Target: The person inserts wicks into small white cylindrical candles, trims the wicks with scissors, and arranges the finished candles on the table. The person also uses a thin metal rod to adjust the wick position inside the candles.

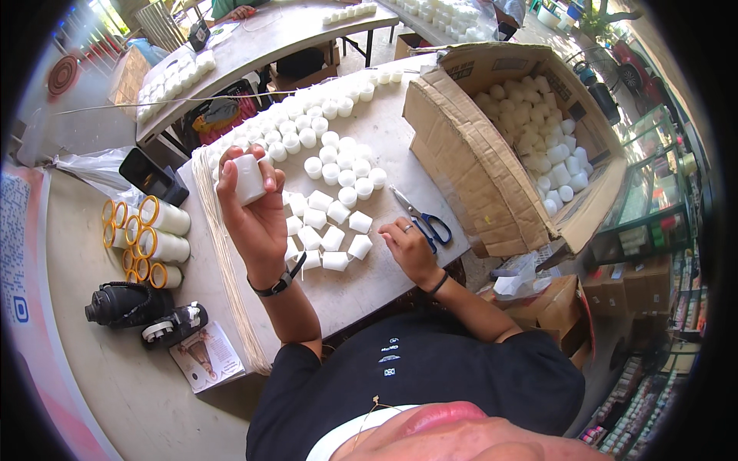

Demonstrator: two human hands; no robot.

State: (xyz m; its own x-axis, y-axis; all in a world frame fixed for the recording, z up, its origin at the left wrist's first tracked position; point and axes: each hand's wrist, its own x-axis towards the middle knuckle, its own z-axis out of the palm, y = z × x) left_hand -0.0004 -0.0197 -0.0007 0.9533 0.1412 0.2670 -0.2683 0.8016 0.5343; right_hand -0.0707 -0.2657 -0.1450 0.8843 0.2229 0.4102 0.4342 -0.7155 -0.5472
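Raised over the left part of the table, my left hand (260, 223) grips a short white candle (248, 181) between thumb and fingers. My right hand (412, 250) hovers by the table's front right, its fingertips pinched together; whatever they hold is too small to make out. Between my hands lie several white candles (333, 239) on their sides. Beyond them, more candles (346, 167) stand upright in rows reaching to the far edge. Scissors with blue handles (435, 229) lie just right of my right hand. A bundle of long cream strings (231, 280) runs along the table's left edge.
A large open cardboard box (461, 169) full of white candles stands at the right. Left are orange-rimmed white cylinders (164, 244), a black flask (127, 303) and a black device (150, 175). Another person's hand (243, 11) shows at a far table (269, 46).
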